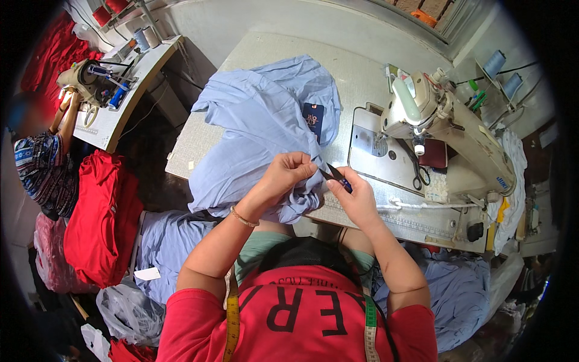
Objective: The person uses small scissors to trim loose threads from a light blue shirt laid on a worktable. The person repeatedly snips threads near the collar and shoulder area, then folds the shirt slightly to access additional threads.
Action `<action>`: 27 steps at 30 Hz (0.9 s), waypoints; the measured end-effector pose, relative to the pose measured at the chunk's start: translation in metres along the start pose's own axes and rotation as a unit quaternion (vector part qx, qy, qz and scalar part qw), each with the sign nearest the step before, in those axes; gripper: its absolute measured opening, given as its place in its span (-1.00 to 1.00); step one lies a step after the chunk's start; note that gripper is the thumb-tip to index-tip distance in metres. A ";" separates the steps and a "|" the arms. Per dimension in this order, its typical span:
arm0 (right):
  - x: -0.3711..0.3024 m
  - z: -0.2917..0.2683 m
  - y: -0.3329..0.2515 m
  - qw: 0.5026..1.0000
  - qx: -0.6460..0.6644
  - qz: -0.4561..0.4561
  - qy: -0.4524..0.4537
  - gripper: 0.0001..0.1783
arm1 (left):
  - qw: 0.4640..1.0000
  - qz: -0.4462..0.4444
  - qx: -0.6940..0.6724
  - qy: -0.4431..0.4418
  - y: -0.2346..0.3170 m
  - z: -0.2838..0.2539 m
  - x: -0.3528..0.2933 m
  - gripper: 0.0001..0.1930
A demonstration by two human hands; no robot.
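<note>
At the table's near edge, the left hand (289, 171) is pinching the crumpled light-blue cotton garment (259, 130), while at its three o'clock the right hand (356, 196) is gripping small dark thread snips (335, 175), wrist bent inward.

**One head camera, looking straight down over the sewing table**

There is a single view, taken from a wide fisheye camera worn on the person's head. It faces steeply down, so the person's own red shirt (301, 314) fills the lower edge and both forearms rise from it toward the middle. The left hand (289, 172) and right hand (357, 196) sit near the centre, close to the lens. The sewing table (362, 78) and sewing machine (446, 133) lie beyond, toward the top and right. Straight edges bend near the dark round rim. No second view shares the scene.
</note>
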State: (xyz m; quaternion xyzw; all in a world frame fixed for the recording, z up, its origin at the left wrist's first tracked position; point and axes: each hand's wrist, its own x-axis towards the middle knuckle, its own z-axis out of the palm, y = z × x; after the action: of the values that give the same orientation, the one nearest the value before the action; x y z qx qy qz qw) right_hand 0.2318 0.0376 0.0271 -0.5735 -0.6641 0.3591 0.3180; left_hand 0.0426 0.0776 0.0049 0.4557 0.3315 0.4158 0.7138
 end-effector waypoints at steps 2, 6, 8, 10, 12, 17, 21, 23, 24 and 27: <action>-0.003 -0.001 -0.011 0.988 -0.134 -0.057 0.049 -0.80 | 1.000 -0.007 0.002 -0.007 0.001 -0.001 -0.001 -0.76; 0.000 -0.004 -0.013 0.908 -0.318 -0.244 0.123 -0.82 | 1.000 -0.001 0.022 -0.016 -0.004 -0.006 0.001 -0.77; 0.001 -0.005 -0.020 0.881 -0.374 -0.262 0.123 -0.82 | 0.999 -0.005 0.039 -0.011 -0.007 -0.008 0.001 -0.77; 0.004 -0.006 -0.019 0.885 -0.364 -0.265 0.115 -0.84 | 0.999 -0.015 0.028 -0.015 -0.009 -0.010 0.003 -0.78; 0.009 -0.008 -0.014 0.893 -0.340 -0.275 0.106 -0.85 | 1.000 -0.013 0.011 -0.026 -0.009 -0.010 0.004 -0.78; 0.017 -0.007 -0.005 0.886 -0.337 -0.304 0.097 -0.86 | 0.999 -0.015 -0.023 -0.039 -0.005 -0.009 0.003 -0.81; 0.020 -0.006 -0.004 0.876 -0.346 -0.321 0.096 -0.86 | 0.998 -0.013 -0.049 -0.041 -0.002 -0.007 0.003 -0.82; 0.021 -0.006 -0.005 0.871 -0.351 -0.331 0.095 -0.87 | 0.998 -0.005 -0.046 -0.043 -0.009 -0.012 0.005 -0.83; 0.021 -0.006 -0.005 0.867 -0.358 -0.332 0.096 -0.87 | 0.998 -0.006 -0.046 -0.041 -0.008 -0.011 0.005 -0.84; 0.021 -0.006 -0.005 0.859 -0.372 -0.337 0.098 -0.87 | 0.998 -0.011 -0.041 -0.035 -0.006 -0.009 0.004 -0.84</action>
State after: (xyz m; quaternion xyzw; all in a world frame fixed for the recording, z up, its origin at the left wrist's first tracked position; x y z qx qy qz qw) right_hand 0.2314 0.0590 0.0349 -0.4228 -0.8663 -0.1020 0.2458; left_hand 0.0382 0.0836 -0.0047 0.4361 0.2941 0.4049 0.7479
